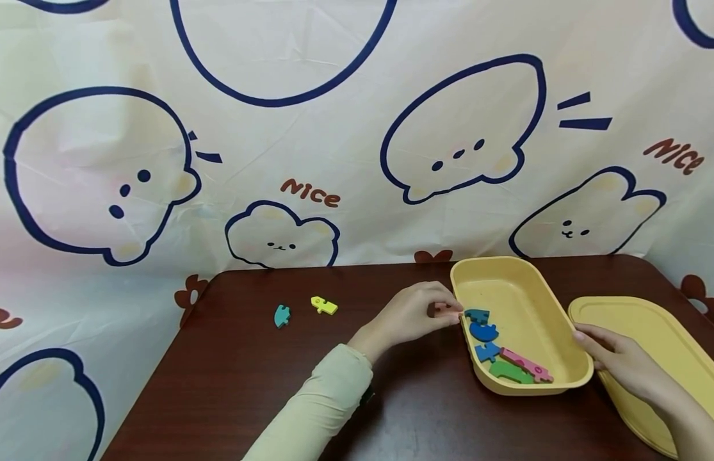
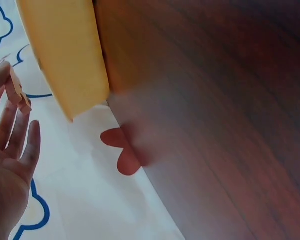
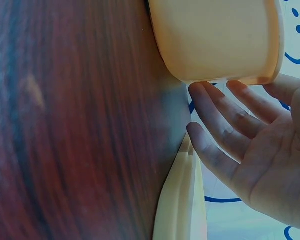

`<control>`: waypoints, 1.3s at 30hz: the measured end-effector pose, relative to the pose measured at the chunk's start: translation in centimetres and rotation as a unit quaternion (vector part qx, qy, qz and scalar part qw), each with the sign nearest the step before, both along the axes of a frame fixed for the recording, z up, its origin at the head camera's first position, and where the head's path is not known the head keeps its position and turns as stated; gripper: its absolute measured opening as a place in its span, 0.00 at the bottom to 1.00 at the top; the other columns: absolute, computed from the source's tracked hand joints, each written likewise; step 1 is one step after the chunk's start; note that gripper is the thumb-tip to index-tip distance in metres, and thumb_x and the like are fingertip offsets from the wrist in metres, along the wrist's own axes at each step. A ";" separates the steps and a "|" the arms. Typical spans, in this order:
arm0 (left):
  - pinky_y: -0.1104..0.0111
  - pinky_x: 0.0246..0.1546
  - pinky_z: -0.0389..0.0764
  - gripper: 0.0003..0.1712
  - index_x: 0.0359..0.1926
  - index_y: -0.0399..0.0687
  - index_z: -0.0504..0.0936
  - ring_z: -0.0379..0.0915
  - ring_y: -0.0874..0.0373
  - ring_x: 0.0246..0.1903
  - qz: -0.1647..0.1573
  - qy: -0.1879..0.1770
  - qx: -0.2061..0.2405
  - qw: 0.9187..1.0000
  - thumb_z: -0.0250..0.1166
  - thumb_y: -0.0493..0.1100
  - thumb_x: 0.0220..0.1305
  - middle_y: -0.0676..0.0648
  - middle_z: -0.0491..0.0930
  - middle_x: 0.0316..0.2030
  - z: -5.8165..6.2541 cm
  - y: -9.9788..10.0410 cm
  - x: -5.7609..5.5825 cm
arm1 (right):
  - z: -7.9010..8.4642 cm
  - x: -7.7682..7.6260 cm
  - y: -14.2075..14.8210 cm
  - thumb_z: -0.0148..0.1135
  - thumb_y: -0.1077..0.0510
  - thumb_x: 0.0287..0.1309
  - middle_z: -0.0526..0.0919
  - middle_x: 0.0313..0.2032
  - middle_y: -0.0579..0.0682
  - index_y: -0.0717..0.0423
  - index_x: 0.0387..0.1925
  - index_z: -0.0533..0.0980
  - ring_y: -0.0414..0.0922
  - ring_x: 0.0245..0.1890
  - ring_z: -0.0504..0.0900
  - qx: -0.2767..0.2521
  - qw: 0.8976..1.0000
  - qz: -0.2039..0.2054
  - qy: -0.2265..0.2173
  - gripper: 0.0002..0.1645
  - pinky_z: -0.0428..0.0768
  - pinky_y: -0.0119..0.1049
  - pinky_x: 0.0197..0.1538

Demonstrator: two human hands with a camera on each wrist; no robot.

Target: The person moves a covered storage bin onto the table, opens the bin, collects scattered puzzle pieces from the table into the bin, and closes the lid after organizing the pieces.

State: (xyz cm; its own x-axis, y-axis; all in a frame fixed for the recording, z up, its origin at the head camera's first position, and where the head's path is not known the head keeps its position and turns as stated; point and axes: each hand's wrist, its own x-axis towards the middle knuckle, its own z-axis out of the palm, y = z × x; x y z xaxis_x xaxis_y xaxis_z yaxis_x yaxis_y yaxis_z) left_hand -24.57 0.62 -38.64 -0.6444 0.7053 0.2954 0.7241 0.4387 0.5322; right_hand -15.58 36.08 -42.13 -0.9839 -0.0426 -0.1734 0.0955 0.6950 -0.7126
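Note:
My left hand pinches a small pinkish puzzle piece between thumb and fingertips, at the left rim of a yellow plastic box. Inside the box, along its left and near sides, lie several pieces: blue ones, a pink strip and a green piece. My right hand holds the box's right side, thumb over the rim and fingers against the outer wall. On the table's left part lie a teal piece and a yellow piece.
A yellow lid lies on the dark wood table to the right of the box, partly under my right hand and forearm. Behind the table hangs a white cloth with blue-outlined cartoon figures.

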 end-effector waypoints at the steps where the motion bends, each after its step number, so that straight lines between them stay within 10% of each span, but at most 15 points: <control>1: 0.83 0.37 0.72 0.11 0.47 0.54 0.88 0.70 0.69 0.36 -0.002 0.002 -0.001 1.000 0.70 0.48 0.64 0.61 0.78 0.39 0.0 0.1 0.1 | 0.0 0.0 0.0 0.40 0.46 0.78 0.69 0.59 0.79 0.79 0.68 0.57 0.43 0.36 0.84 0.000 1.000 0.000 0.000 0.38 0.78 0.32 0.36; 39: 0.88 0.49 0.64 0.13 0.51 0.58 0.86 0.65 0.81 0.43 -0.054 0.009 -0.051 0.997 0.66 0.51 0.66 0.65 0.79 0.45 0.6 5.7 1.5 | -0.1 0.1 -0.1 0.41 0.47 0.78 0.70 0.58 0.79 0.79 0.67 0.58 0.39 0.33 0.83 -0.001 1.000 0.005 0.016 0.37 0.77 0.31 0.35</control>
State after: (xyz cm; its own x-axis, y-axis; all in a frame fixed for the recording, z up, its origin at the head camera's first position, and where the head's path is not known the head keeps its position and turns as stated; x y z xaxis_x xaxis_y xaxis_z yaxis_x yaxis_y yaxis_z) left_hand -23.03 6.33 -38.05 -0.5578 0.7974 0.2300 0.7797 0.4085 0.4746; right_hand -15.46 36.01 -42.21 -0.9884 -0.0532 -0.1424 0.0657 0.6950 -0.7160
